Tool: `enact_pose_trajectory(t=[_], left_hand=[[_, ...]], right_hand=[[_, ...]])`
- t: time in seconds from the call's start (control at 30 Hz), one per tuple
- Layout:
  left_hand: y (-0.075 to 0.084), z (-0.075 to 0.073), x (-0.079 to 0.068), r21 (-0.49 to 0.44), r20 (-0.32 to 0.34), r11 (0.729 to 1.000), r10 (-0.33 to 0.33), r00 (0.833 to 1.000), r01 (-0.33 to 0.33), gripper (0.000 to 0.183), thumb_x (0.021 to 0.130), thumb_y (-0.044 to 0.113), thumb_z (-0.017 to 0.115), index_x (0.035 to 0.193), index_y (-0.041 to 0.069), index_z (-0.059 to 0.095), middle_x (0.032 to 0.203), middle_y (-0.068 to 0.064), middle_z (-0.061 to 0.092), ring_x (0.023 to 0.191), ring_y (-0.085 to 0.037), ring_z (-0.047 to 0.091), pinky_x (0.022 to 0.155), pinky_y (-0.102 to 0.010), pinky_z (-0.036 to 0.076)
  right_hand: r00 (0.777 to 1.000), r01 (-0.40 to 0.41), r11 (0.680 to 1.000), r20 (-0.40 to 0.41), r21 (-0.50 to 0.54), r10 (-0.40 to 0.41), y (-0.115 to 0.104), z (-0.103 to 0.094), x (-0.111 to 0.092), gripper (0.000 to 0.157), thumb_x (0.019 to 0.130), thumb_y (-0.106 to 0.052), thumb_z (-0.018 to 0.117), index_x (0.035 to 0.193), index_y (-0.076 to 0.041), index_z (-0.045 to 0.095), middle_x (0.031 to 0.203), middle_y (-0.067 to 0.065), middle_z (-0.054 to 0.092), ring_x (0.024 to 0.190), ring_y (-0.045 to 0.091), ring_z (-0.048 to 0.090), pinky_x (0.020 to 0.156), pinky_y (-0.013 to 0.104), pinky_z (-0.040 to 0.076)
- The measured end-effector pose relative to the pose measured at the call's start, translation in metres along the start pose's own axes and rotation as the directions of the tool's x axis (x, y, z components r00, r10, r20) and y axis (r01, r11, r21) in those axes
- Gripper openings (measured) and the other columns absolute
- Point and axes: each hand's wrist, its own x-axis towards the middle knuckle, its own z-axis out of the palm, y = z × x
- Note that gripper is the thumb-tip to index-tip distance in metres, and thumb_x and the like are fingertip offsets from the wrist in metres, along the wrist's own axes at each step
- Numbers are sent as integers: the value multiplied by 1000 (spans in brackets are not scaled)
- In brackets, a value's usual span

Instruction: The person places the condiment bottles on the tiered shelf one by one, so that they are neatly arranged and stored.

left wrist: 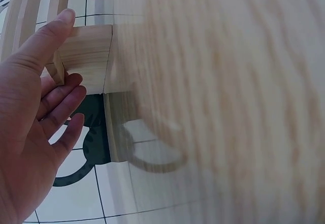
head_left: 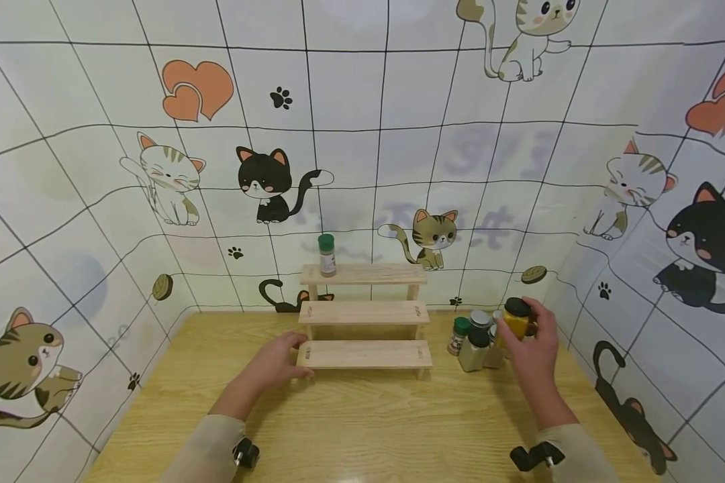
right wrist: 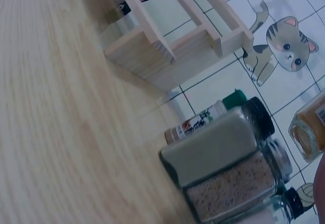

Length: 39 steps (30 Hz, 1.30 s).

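Lifting out a jar seems to be the step in hand: the right hand (head_left: 533,345), thumb and fingers curled round the yellow jar (head_left: 515,322), holds it above the desk (head_left: 368,429), towards the right edge. The left hand (head_left: 274,361) pinches the left end of the wooden rack (head_left: 362,354), how firmly is hard to tell. The next move likely calls for keeping clear of the clustered jars (head_left: 474,357) between jar and rack. A green-capped shaker (head_left: 327,257) stands at the top shelf's (head_left: 377,274) left end.
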Motion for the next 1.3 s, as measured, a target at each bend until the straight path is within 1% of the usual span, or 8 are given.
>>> enact_pose_trajectory(t=[0.13, 0.33, 0.57, 0.67, 0.87, 1.0, 1.17, 1.3], left_hand=[[-1, 1, 0, 1, -10, 1000, 12, 1000, -12, 80, 79, 41, 103, 141, 3, 68, 133, -13, 72, 121, -35, 70, 106, -56, 56], [0, 1, 0, -1, -15, 1000, 9, 1000, -9, 79, 78, 40, 103, 139, 4, 69, 133, -13, 72, 121, -34, 70, 106, -56, 56], [4, -2, -1, -24, -7, 1000, -15, 1000, 15, 74, 79, 38, 103, 137, 7, 70, 132, -10, 73, 120, -31, 70, 107, -54, 56], [4, -3, -2, -16, -6, 1000, -14, 1000, 13, 75, 79, 38, 103, 138, 6, 70, 131, -11, 73, 120, -32, 70, 106, -54, 56], [1, -1, -1, -17, -7, 1000, -9, 1000, 9, 78, 79, 39, 103, 140, 4, 69, 132, -12, 72, 120, -33, 70, 106, -55, 56], [-2, 1, 1, -7, -11, 1000, -8, 1000, 8, 77, 79, 40, 103, 139, 6, 69, 131, -11, 72, 119, -32, 70, 105, -55, 57], [0, 0, 1, 0, -7, 1000, 1, 1000, -1, 76, 79, 40, 103, 138, 6, 70, 131, -10, 73, 120, -33, 70, 106, -54, 56], [2, -1, -1, 6, -6, 1000, 2, 1000, -2, 74, 79, 39, 103, 136, 6, 71, 130, -10, 73, 120, -32, 70, 106, -54, 56]], right_hand=[[1000, 18, 1000, 22, 14, -18, -9, 8, 5, 68, 94, -5, 88, 154, -20, 62, 128, -9, 57, 107, 10, 53, 84, 14, 46], [998, 56, 997, 37, 50, -58, -20, 21, 14, 69, 90, 0, 90, 152, -17, 64, 128, -1, 59, 108, 7, 51, 87, 18, 44], [994, 5, 997, 106, 83, -14, -36, 38, 19, 68, 95, -5, 88, 155, -22, 61, 133, 0, 56, 112, 11, 50, 92, 23, 43], [990, 7, 993, 137, 115, -23, -44, 46, 22, 67, 97, -6, 87, 156, -22, 60, 133, 4, 57, 111, 12, 51, 93, 29, 44], [981, 21, 988, 186, 153, -50, -58, 64, 28, 66, 97, -7, 87, 156, -15, 59, 136, 14, 58, 112, 16, 52, 93, 34, 46], [971, 8, 984, 233, 180, -51, -65, 77, 33, 65, 99, -10, 86, 157, -15, 57, 139, 14, 57, 115, 17, 53, 93, 34, 48], [959, -5, 977, 278, 215, -56, -73, 93, 40, 66, 99, -13, 87, 158, -18, 57, 144, 11, 58, 118, 19, 54, 96, 33, 48], [953, 6, 970, 294, 243, -80, -76, 107, 45, 66, 99, -14, 87, 158, -14, 56, 144, 12, 58, 118, 21, 53, 97, 35, 47]])
